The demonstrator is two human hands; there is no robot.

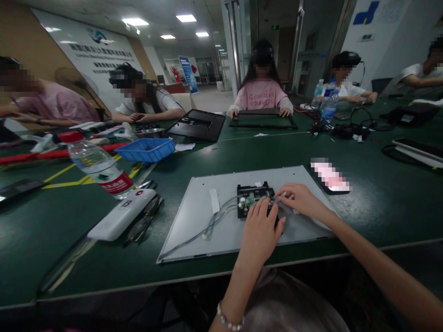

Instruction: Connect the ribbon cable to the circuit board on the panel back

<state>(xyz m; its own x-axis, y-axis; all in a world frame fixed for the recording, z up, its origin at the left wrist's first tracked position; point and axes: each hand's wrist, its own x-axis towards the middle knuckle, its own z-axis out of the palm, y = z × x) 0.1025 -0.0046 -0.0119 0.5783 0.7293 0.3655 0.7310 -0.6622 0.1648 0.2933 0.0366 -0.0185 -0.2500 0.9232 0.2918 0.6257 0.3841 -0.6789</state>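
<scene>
A beaded bracelet point(230, 319) is circling the wrist; the left hand point(261, 226) is lying unclenched over the circuit board point(244, 203) on the white panel point(194, 207), the right hand point(299, 198) pinching a grey cable point(285, 196) just right.

Circuit board point(247, 201) on panel point(224, 240), bottle point(100, 166) left, phone point(330, 176) right

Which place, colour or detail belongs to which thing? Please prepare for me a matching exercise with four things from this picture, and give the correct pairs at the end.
Things
1. Left hand
2. Flat panel
3. Phone
4. Tray

Descriptions
A. Blue
B. Has a beaded bracelet on its wrist
C. On the green table, just right of the panel
D. Lies under the circuit board

Right pairs: 1-B, 2-D, 3-C, 4-A
</scene>
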